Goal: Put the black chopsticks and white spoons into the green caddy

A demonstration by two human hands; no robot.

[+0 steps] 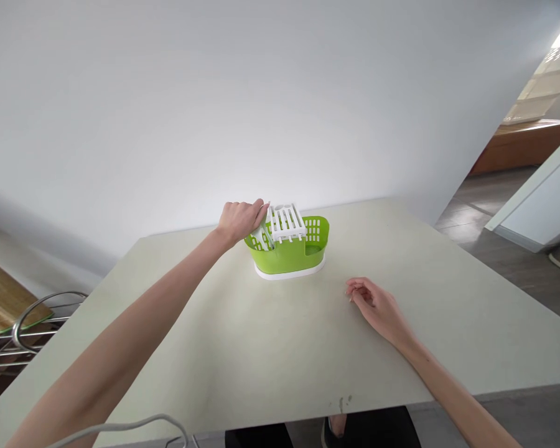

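Note:
A green plastic caddy (303,252) with a white base and a white slotted insert (287,221) stands on the pale table (242,348) near its far edge. My left hand (240,219) reaches to the caddy's left end, fingers closed round a white utensil (262,236) that sticks into the caddy. My right hand (373,305) rests on the table to the right of the caddy and nearer me. Its fingers are loosely curled, it holds nothing and it does not touch the caddy.
A white wall rises right behind the table. A metal wire rack (32,323) and a wooden board stand off the table's left edge. A white cable (135,426) lies at the near edge. Open floor and a doorway are at the right.

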